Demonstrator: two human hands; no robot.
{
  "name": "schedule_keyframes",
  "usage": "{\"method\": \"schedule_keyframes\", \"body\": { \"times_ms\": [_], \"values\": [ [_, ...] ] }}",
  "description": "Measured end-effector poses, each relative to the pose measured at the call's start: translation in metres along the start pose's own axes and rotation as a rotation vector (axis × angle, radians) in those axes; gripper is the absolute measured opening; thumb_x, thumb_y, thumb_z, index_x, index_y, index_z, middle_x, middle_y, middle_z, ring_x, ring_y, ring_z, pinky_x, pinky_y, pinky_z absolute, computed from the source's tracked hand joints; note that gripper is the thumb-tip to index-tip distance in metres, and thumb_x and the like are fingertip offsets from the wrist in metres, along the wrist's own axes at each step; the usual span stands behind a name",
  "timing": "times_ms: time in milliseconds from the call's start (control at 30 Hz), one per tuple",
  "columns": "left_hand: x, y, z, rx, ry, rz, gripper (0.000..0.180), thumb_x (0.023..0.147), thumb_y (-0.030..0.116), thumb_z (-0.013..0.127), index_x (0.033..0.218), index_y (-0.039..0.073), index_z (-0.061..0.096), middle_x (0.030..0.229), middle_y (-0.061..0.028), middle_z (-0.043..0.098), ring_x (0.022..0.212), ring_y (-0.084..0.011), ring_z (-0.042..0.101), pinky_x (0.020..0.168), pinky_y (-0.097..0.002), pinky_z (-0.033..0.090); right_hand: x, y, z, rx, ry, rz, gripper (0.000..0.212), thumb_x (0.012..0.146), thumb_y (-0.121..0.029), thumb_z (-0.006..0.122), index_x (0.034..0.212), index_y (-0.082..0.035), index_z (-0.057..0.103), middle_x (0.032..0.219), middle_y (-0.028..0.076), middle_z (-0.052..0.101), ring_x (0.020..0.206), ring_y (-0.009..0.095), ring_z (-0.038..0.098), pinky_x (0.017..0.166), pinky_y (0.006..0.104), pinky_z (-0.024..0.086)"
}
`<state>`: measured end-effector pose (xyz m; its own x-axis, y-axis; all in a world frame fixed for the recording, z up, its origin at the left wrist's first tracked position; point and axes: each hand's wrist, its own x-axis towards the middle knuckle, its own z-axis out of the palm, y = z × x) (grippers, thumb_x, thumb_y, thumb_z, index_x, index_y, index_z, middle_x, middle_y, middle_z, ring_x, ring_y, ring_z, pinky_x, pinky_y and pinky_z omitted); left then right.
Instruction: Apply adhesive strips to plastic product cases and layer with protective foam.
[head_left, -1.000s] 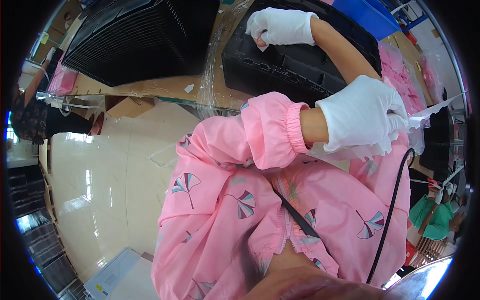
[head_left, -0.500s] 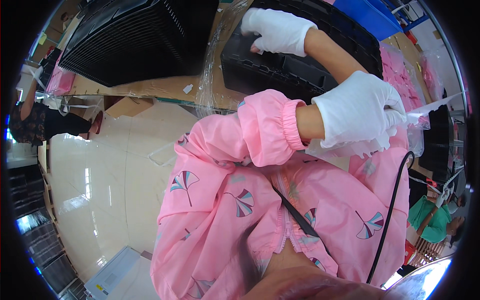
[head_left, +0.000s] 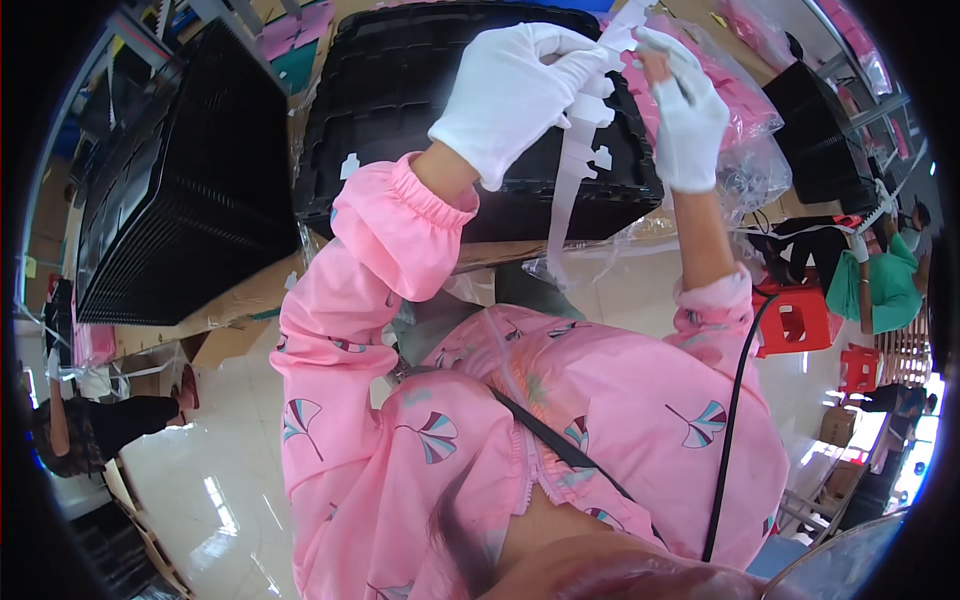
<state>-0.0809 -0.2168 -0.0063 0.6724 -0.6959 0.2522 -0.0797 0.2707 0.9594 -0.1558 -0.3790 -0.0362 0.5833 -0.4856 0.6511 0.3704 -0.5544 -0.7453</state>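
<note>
**A white strip hangs in front of a black box**

Over at the far left, I see a person in dark trousers standing past the table. Next comes a slatted black crate, tilted in my view. The lidded black box sits in the middle of the table, with a small white tab stuck or lying on its left part. Above the box, the left hand, in a white glove, pinches the white strip near its upper end; the rest trails down past the box's front edge. Just right of it, the right hand, also gloved, has its fingers curled close together, a fingertip bare; I cannot tell whether they hold anything. Behind that hand lie pink sheets in clear plastic. Farther right stand a red stool and someone in green.
</note>
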Motion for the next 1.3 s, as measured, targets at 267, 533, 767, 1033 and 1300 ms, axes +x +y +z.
{"method": "schedule_keyframes", "body": {
  "times_ms": [267, 533, 767, 1033, 1300],
  "values": [
    [0.011, -0.014, 0.012, 0.219, 0.096, 0.145, 0.021, 0.085, 0.019, 0.066, 0.095, 0.000, 0.068, 0.078, -0.0038, 0.067, 0.063, -0.0066, 0.060, 0.054, -0.0200, 0.049, -0.011, -0.019, -0.006, -0.442, -0.202, -0.507, 0.026, 0.064, -0.006, 0.076, 0.089, -0.007, 0.069, 0.125, 0.012, 0.055, 0.111, 0.027, 0.054, 0.091, 0.0339, 0.044],
    [0.011, -0.018, 0.016, 0.185, 0.118, 0.096, 0.025, 0.084, 0.025, 0.068, 0.097, 0.002, 0.069, 0.081, -0.0025, 0.067, 0.067, -0.0047, 0.060, 0.050, -0.0168, 0.046, -0.010, -0.010, -0.005, -0.450, -0.172, -0.553, 0.022, 0.063, -0.005, 0.077, 0.083, -0.006, 0.069, 0.123, 0.012, 0.056, 0.111, 0.027, 0.054, 0.091, 0.0339, 0.043],
    [0.013, -0.016, 0.013, 0.157, 0.119, 0.120, 0.019, 0.086, 0.015, 0.065, 0.094, -0.003, 0.067, 0.079, -0.0068, 0.067, 0.064, -0.0096, 0.063, 0.052, -0.0210, 0.053, -0.010, -0.012, 0.002, -0.429, -0.155, -0.453, 0.019, 0.064, -0.005, 0.076, 0.081, -0.005, 0.069, 0.124, 0.013, 0.056, 0.110, 0.027, 0.055, 0.090, 0.0337, 0.044],
    [0.016, -0.025, 0.006, 0.174, 0.128, 0.145, 0.019, 0.086, 0.015, 0.065, 0.094, -0.002, 0.067, 0.078, -0.0063, 0.067, 0.063, -0.0095, 0.063, 0.052, -0.0209, 0.052, -0.008, -0.001, 0.010, -0.380, -0.196, -0.446, 0.016, 0.065, -0.004, 0.074, 0.078, -0.002, 0.065, 0.126, 0.015, 0.055, 0.109, 0.028, 0.056, 0.090, 0.0351, 0.044],
    [0.019, -0.026, 0.005, 0.140, 0.130, 0.167, 0.019, 0.087, 0.014, 0.063, 0.096, -0.003, 0.067, 0.082, -0.0073, 0.067, 0.066, -0.0104, 0.064, 0.053, -0.0209, 0.053, -0.011, 0.003, 0.012, -0.409, -0.125, -0.469, 0.028, 0.064, -0.002, 0.075, 0.090, -0.004, 0.066, 0.124, 0.018, 0.054, 0.109, 0.030, 0.056, 0.089, 0.0352, 0.045]
  ]
}}
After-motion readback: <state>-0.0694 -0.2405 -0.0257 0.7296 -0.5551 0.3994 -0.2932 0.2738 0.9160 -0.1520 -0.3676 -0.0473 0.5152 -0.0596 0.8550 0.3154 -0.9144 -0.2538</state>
